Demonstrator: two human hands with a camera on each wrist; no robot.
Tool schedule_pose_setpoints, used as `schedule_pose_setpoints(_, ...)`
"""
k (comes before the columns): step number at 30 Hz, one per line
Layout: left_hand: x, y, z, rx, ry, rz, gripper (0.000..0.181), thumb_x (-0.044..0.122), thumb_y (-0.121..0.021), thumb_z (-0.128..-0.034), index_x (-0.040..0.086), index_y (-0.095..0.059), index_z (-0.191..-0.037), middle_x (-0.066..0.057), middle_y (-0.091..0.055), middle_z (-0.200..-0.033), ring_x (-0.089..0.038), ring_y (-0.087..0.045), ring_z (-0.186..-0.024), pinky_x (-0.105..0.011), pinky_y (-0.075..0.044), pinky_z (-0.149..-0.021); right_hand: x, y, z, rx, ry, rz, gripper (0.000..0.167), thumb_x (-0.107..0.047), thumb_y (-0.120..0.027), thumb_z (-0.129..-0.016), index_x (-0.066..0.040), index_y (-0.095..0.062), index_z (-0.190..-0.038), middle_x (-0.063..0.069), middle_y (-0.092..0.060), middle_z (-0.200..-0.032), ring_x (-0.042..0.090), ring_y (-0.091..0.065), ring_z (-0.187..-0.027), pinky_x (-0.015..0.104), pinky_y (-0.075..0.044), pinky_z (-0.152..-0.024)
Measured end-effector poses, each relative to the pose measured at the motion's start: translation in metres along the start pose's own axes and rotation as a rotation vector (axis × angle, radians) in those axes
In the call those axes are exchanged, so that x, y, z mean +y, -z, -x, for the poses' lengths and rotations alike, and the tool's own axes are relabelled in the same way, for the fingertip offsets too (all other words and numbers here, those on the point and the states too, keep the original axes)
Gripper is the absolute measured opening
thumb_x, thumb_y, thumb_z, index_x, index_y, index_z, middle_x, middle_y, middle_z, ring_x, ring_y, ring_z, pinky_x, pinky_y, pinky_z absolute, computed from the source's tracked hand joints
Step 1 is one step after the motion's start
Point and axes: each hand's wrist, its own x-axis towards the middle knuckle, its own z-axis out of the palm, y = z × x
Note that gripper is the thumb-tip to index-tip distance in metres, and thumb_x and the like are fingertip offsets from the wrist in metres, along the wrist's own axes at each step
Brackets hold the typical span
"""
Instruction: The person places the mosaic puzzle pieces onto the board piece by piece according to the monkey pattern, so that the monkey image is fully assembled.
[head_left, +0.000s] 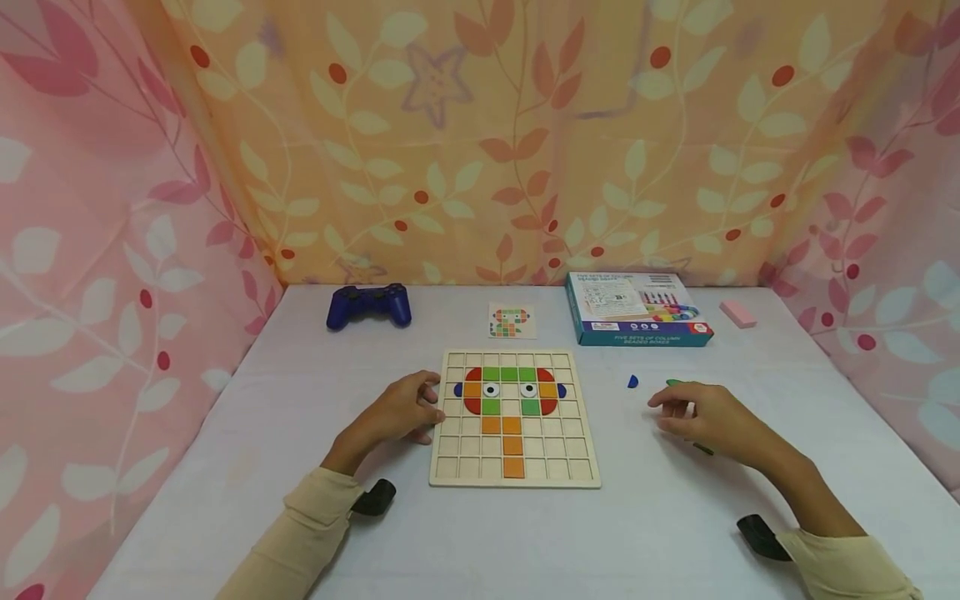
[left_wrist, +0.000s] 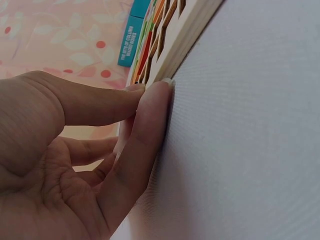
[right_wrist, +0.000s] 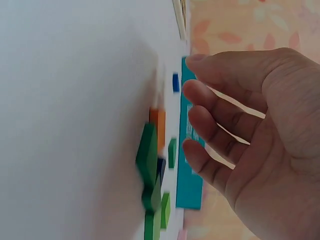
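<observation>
A square wooden grid board (head_left: 551, 450) lies on the white table, with red, green, orange and blue tiles and two eye tiles set in its cells. My left hand (head_left: 402, 408) holds the board's left edge, thumb and a finger meeting at the rim (left_wrist: 185, 45) in the left wrist view. On the other side, my right hand (head_left: 708, 417) hovers above loose tiles with its fingers loosely bent and nothing between them. Under and beside it are a blue half-round tile (head_left: 633, 382), an orange tile (right_wrist: 158, 125) and several green tiles (right_wrist: 146, 155), partly hidden by the hand in the head view.
Behind the board lies a small picture card (head_left: 512, 321) with a coloured tile pattern. A blue game controller (head_left: 369, 307) is at the back left. To the back right are a flat teal box (head_left: 645, 340) and a pink block (head_left: 738, 314). Patterned curtains surround the table.
</observation>
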Motion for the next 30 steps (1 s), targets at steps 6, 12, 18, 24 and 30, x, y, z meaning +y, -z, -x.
schedule_pose_setpoints(6, 0.002, -0.001, -0.001, -0.004, 0.003, -0.004, 0.067, 0.001, -0.075, -0.095, 0.002, -0.046, -0.155, -0.015, -0.057, -0.125, -0.023, -0.063, -0.093, -0.032, -0.067, -0.067, 0.028, 0.012, 0.016, 0.007, -0.089, 0.011, 0.032, -0.027, -0.081, -0.094, -0.011, -0.076, -0.121, -0.001, -0.066, -0.097, 0.02, -0.056, -0.093, 0.021, -0.052, -0.067)
schedule_pose_setpoints(12, 0.002, -0.002, -0.003, -0.002, 0.009, -0.012, 0.066, 0.001, -0.075, -0.0949, 0.003, -0.047, -0.155, -0.014, -0.057, -0.124, -0.022, -0.063, -0.093, -0.032, -0.067, -0.067, 0.05, 0.02, 0.027, 0.012, -0.15, 0.038, 0.039, -0.027, -0.081, -0.092, -0.008, -0.074, -0.125, 0.005, -0.071, -0.108, 0.026, -0.059, -0.103, 0.037, -0.06, -0.076)
schedule_pose_setpoints(18, 0.001, -0.001, -0.002, 0.005, 0.014, -0.012, 0.067, 0.001, -0.075, -0.0948, 0.003, -0.046, -0.155, -0.014, -0.058, -0.124, -0.023, -0.063, -0.094, -0.032, -0.067, -0.067, 0.067, 0.025, 0.031, 0.019, -0.127, 0.058, 0.043, -0.02, -0.083, -0.086, -0.006, -0.074, -0.126, 0.012, -0.074, -0.117, 0.037, -0.06, -0.112, 0.069, -0.058, -0.089)
schedule_pose_setpoints(24, -0.001, -0.001, -0.002, 0.009, 0.015, -0.009, 0.068, 0.001, -0.076, -0.0946, 0.004, -0.046, -0.155, -0.014, -0.058, -0.125, -0.023, -0.063, -0.094, -0.032, -0.067, -0.067, 0.08, 0.028, 0.035, -0.005, -0.114, 0.067, 0.048, -0.014, -0.085, -0.081, -0.004, -0.074, -0.127, 0.016, -0.074, -0.121, 0.047, -0.06, -0.12, 0.078, -0.052, -0.093)
schedule_pose_setpoints(30, -0.001, 0.0, -0.001, 0.002, 0.007, 0.005, 0.067, 0.001, -0.075, -0.0948, 0.003, -0.046, -0.155, -0.014, -0.057, -0.124, -0.023, -0.063, -0.093, -0.033, -0.067, -0.067, 0.086, 0.031, 0.038, -0.002, -0.134, 0.101, 0.042, -0.017, -0.085, -0.083, -0.004, -0.077, -0.122, 0.017, -0.074, -0.118, 0.048, -0.061, -0.117, 0.079, -0.051, -0.091)
